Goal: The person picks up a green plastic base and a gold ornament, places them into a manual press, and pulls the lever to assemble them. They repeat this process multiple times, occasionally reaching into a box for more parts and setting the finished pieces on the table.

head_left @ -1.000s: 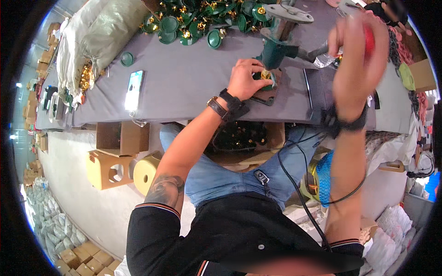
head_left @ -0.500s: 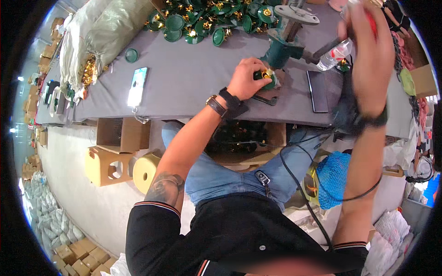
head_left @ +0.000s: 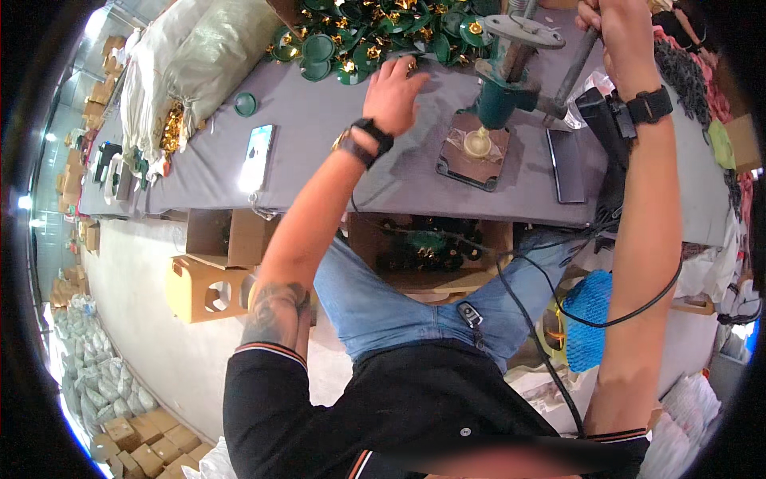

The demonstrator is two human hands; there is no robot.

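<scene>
A green hand press (head_left: 496, 104) with a round metal plate on top stands on the grey-covered table. Its small base (head_left: 459, 164) carries a pale round seat (head_left: 477, 144) under the ram, with no green piece on it. My right hand (head_left: 626, 44) is closed round the upper end of the press lever (head_left: 576, 76). Fingers stretched and apart, my left hand (head_left: 391, 100) reaches the near edge of a heap of green round caps with gold fittings (head_left: 371, 36). Its fingertips are beside the caps, and nothing shows in its grasp.
Left on the table lie a lit phone (head_left: 257, 158), a single green cap (head_left: 245, 104) and large woven sacks (head_left: 211, 60). A dark phone (head_left: 566, 165) and a plastic bottle (head_left: 589, 92) are right of the press. Below the table edge sits a carton (head_left: 367, 263) holding green pieces.
My left hand has let go of the green cap at the press and moved up and left to the heap. That cap is gone from the seat. My right hand now grips the lever.
</scene>
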